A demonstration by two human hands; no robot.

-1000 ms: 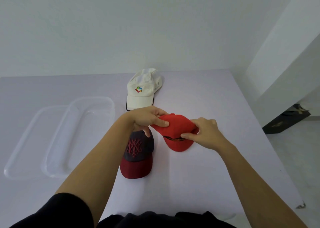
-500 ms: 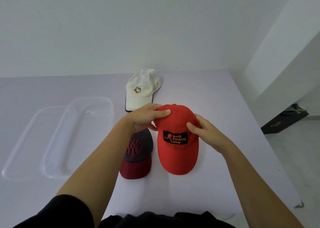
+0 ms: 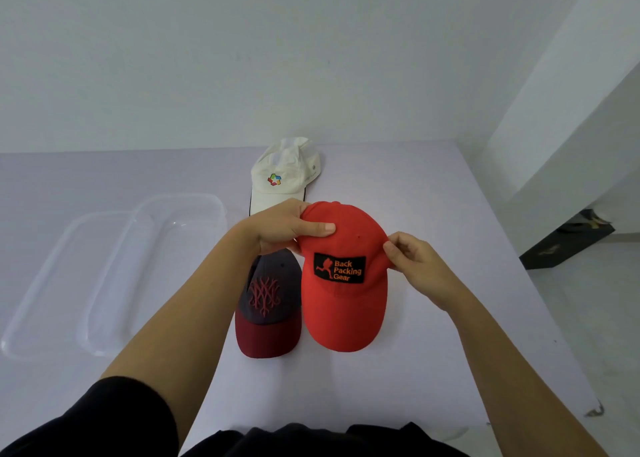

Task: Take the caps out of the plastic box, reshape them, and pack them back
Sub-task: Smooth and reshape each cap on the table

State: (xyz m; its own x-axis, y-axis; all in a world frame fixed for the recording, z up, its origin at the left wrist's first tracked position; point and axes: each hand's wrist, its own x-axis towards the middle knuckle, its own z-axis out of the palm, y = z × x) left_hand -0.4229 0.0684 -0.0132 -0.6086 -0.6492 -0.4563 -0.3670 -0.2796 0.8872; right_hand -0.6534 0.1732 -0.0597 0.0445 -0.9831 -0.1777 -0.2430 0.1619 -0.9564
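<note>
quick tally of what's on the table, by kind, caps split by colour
Red cap: 1, held by left hand and right hand
Grey-and-maroon cap: 1
White cap: 1
Clear plastic box: 1
Clear plastic lid: 1
Total: 5

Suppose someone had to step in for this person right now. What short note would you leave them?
Left hand: grips the red cap at the crown's left side.
Right hand: pinches its right edge.
White cap and dark maroon-brimmed cap lie on the table; the clear plastic box and its lid sit at left, nothing inside.
Done: all three caps are out.
Left: finish shaping, then pack them back.
</note>
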